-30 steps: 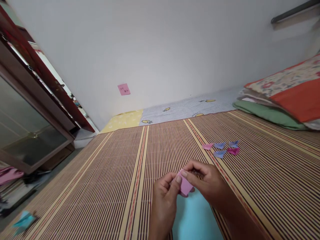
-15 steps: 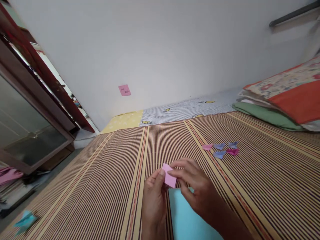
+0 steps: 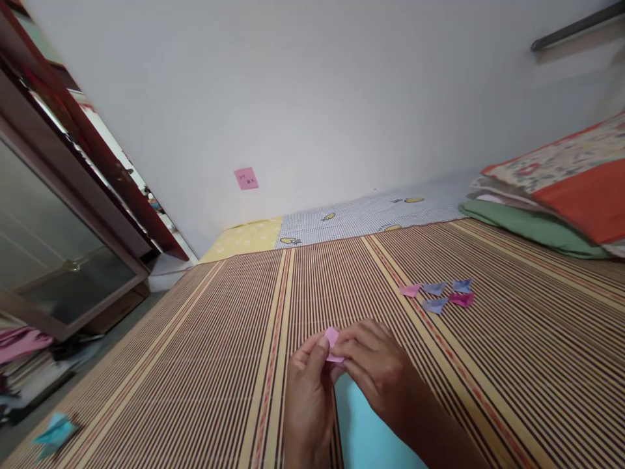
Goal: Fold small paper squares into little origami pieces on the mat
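A small piece of pink paper (image 3: pixel 333 339) is pinched between both hands, low in the middle of the head view. My left hand (image 3: pixel 308 391) grips its left side, with the thumb on top. On its right side, the fingers of my right hand (image 3: pixel 375 365) are closed on the paper and cover part of it. Beneath the hands, a light blue sheet (image 3: pixel 368 426) lies on the striped mat (image 3: pixel 219 352). Several small folded papers, among them a pink one (image 3: pixel 411 290) and a magenta one (image 3: pixel 461 299), rest on the mat to the right.
A turquoise folded paper (image 3: pixel 56 433) sits at the lower left. Folded bedding (image 3: pixel 561 189) is stacked at the right, by the wall. A pink note (image 3: pixel 246 178) is on the wall. At the left stands a glass-panelled door (image 3: pixel 63 241).
My right hand's fingers have closed further over the pink paper, so less of it shows. The paper is now tilted or folded differently. The whole view has shifted slightly.
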`<state>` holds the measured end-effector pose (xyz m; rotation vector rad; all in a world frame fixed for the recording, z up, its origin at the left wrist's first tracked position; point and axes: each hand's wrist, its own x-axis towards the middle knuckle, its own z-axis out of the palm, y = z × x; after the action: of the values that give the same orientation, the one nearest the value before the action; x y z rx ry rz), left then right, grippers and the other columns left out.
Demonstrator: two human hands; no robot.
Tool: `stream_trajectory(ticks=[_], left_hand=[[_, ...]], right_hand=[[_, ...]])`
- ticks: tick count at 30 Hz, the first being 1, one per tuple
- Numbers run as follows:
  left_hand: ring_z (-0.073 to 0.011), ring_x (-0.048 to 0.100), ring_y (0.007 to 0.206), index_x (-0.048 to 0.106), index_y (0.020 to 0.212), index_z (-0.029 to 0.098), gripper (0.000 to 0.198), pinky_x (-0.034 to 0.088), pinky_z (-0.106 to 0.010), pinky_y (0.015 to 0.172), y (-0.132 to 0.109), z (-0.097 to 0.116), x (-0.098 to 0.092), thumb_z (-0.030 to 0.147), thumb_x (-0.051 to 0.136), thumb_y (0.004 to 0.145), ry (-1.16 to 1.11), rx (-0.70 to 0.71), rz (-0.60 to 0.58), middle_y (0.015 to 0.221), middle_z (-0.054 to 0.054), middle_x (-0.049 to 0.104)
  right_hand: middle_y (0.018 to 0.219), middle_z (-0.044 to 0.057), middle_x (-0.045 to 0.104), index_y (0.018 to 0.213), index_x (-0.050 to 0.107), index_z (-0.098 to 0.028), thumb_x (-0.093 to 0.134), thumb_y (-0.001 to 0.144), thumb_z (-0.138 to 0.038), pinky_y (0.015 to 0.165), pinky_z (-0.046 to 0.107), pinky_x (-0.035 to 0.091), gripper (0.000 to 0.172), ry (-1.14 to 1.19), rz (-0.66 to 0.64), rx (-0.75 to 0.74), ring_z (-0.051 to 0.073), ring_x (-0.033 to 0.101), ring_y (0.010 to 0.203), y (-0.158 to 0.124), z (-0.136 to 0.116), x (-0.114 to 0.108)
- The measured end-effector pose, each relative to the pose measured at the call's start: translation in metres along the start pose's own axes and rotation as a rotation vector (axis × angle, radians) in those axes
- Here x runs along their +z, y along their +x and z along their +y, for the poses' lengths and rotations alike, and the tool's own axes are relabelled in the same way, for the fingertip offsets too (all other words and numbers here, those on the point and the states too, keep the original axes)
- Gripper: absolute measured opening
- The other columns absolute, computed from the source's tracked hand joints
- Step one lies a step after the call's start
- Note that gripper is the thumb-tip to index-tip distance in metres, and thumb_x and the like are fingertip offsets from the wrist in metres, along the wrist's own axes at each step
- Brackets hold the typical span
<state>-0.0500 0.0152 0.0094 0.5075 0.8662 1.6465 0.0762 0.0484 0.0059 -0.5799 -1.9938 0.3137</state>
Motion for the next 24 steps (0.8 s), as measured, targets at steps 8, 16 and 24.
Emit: stream_trajectory(ticks=[8,16,24], left_hand=[[-0.0112,0.06,0.064,0.08,0.084,0.011,0.026,0.048,-0.019,0.059,-0.004,-0.002,0.0,0.036,0.084,0.079,0.072,0.028,-0.086,0.075,-0.005,0.07],[-0.0177,0.069,0.075,0.079,0.088,0.012,0.031,0.054,-0.024,0.066,-0.004,-0.003,0.002,0.043,0.078,0.086,0.143,0.024,-0.136,0.082,-0.009,0.074],[-0.0181,0.071,0.077,0.082,0.09,0.013,0.024,0.055,-0.025,0.071,-0.004,-0.003,-0.001,0.036,0.081,0.083,0.145,0.018,-0.123,0.085,-0.01,0.077]], right_hand=[[0.081,0.003,0.056,0.074,0.058,-0.019,0.052,0.101,-0.01,0.074,0.034,0.04,0.028,0.102,-0.043,0.158,0.021,0.052,0.082,0.0,-0.003,-0.005],[0.083,0.003,0.056,0.077,0.056,-0.02,0.053,0.1,-0.013,0.072,0.034,0.041,0.024,0.114,-0.072,0.219,0.021,0.053,0.081,-0.001,0.001,-0.009],[0.084,0.003,0.058,0.081,0.063,-0.019,0.055,0.1,-0.012,0.075,0.033,0.043,0.022,0.168,-0.068,0.215,0.021,0.056,0.085,-0.002,0.003,-0.009]])
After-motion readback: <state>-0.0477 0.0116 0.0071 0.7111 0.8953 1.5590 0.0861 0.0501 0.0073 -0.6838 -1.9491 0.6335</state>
